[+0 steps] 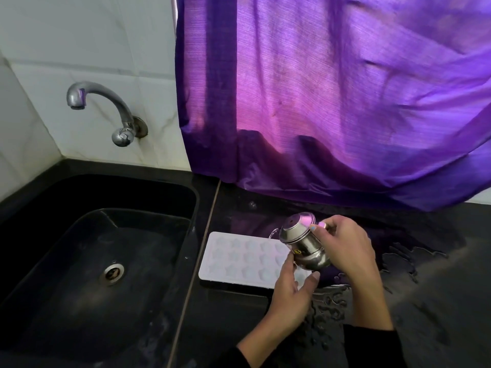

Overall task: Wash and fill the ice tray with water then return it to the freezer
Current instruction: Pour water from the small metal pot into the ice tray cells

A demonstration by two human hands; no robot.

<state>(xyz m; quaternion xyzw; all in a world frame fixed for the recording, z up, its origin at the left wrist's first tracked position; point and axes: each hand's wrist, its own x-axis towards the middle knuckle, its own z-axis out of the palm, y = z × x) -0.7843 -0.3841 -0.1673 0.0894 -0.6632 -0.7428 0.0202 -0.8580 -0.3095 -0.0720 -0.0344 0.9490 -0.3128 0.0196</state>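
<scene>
The tap [98, 107] is sitting shut over the black sink [66, 251], no stream showing, so the filling is being done by hand instead. Just right of the sink, the tray [239, 257] is lying flat on the dark surface [438, 301], hollows up, steady enough to take water. The left hand [288, 296] is hovering at the tray's near right end, fingers loosely spread and gripping nothing firmly, the thumb touching the pot's underside as a guide. The steel pot [301, 241] is being tipped mouth-left above the tray so water falls into the hollows; a thin thread seems to be leaving the lip, though blur makes that uncertain. The right hand [342, 248] is wrapping the pot's body, fingers closed around it. Spilled water is pooling beyond.
</scene>
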